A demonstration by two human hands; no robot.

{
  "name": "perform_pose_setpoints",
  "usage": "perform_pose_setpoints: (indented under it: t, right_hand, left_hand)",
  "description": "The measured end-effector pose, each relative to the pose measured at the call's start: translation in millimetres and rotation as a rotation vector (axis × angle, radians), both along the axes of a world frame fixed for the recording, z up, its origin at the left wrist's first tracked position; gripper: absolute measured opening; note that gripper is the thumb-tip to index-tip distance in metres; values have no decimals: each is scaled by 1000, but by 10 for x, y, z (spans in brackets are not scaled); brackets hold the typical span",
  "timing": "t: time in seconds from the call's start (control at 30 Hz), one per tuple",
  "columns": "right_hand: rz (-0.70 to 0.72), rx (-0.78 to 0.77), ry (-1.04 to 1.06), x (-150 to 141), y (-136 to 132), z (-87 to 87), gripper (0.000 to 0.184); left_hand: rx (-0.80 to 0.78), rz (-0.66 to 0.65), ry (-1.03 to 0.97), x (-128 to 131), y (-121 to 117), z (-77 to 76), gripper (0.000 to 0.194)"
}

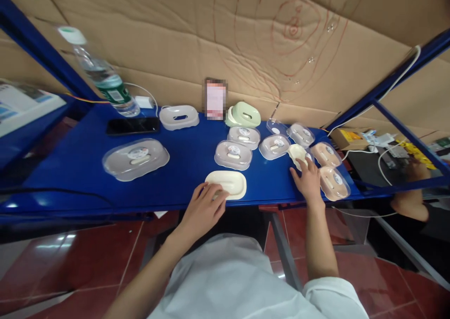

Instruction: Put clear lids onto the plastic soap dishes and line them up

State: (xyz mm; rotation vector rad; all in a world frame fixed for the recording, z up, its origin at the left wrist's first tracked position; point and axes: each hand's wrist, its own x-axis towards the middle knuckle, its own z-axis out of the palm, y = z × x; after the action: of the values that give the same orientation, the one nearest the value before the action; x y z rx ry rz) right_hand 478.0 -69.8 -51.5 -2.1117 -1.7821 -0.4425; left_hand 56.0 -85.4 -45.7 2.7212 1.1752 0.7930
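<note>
A cream oval soap dish (236,182) lies near the front edge of the blue table. My left hand (207,206) grips its near left side, fingers curled over the rim. Further right, my right hand (308,181) reaches over a cream wavy-edged piece (296,153), its fingertips touching it and its thumb apart. Beside that hand stand two peach dishes under clear covers (334,183). Between my hands are grey dishes with clear covers and round stickers (233,155); another such covered grey dish (137,159) lies at the left.
At the back are a grey slotted shell (179,117), pale green shells (245,114) and a blurred upright card (215,99). A water bottle (114,92) and a black phone (132,125) stand and lie at the left. Blue frame bars (409,131) and another person's arm (409,204) are at right.
</note>
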Motion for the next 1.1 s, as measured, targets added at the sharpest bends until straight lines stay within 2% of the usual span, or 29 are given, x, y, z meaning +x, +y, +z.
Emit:
perform_pose_setpoints:
  t: [0.33,0.57,0.67,0.77,0.9,0.97,1.0,1.1]
  right_hand:
    - [183,167,112,-114,-72,-47,32]
    - [319,77,97,-336,-334,-54,27]
    - [345,63,92,-487,-367,-36,31]
    - [409,90,139,-785,-331,-28,36]
    - [623,-2,182,-1273,-249,-32,40]
    - [650,-71,177,-1418,-217,-30,41]
    - [644,-92,183,-1452,-207,-28,42]
    - [626,-116,217,-1453,-196,-26,42]
  left_hand:
    - [-24,173,-60,-172,165,-8,20]
    - [-101,188,-125,-289,99,-28,22]
    - [-137,213,-239,-391,208,67,24]
    - [-124,289,-276,-492,629,291,30]
    - [-105,533,-26,-516,1561,565,47]
    - [-179,617,129,-466,1979,605,60]
    - [-205,628,155,-432,2141,603,60]
    - [-246,625,193,-343,2393,573,50]
